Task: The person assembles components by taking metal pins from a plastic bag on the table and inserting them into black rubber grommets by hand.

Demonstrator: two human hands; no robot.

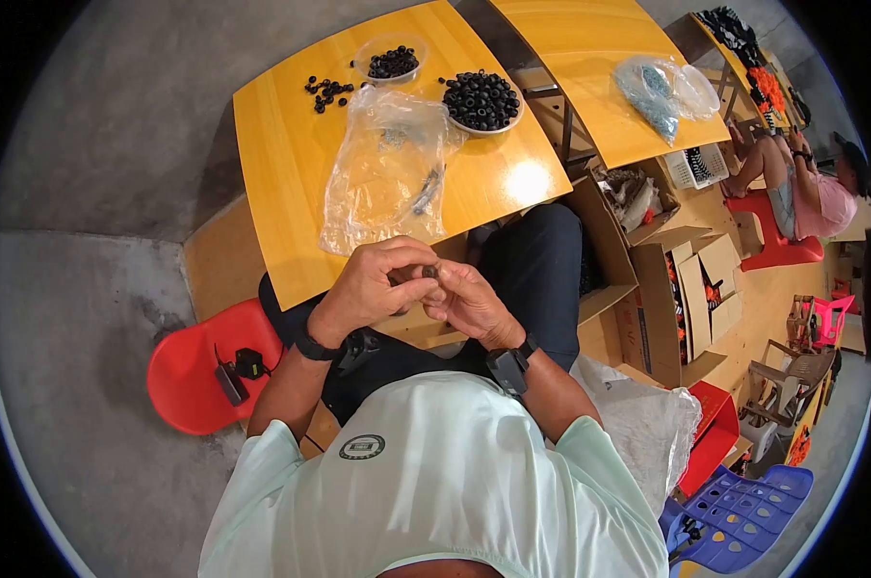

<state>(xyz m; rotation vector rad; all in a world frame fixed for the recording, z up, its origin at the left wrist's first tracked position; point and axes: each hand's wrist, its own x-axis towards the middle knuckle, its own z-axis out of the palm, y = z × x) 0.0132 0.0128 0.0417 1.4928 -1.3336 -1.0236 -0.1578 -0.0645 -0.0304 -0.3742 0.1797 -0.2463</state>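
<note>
Black piece held where two hands meet

A small, dark piece (429,273) sits at the fingertips of both hands, over the person's lap and just off the near edge of a yellow table (281,135). The left hand (382,279) is curled, its thumb and fingertips drawn narrow onto the piece; whether more lies inside its curl cannot be told. The right hand (466,297) meets it from the other side, thumb and forefinger pinching at the same piece.

Beyond the hands, a crumpled clear plastic bag (373,183) lies flat on the table, reaching close to the near edge. At its far right corner stands a round bowl (499,129) heaped with black rings (481,100). Further back is a clear tub holding a smaller lot of black rings, with loose black rings (327,92) scattered to its left.

To the left of the person, a red stool (180,376) bears black devices (250,363). On the right, open cardboard boxes (659,323) stand on the floor, and a co-worker in pink (833,204) sits further off.
</note>
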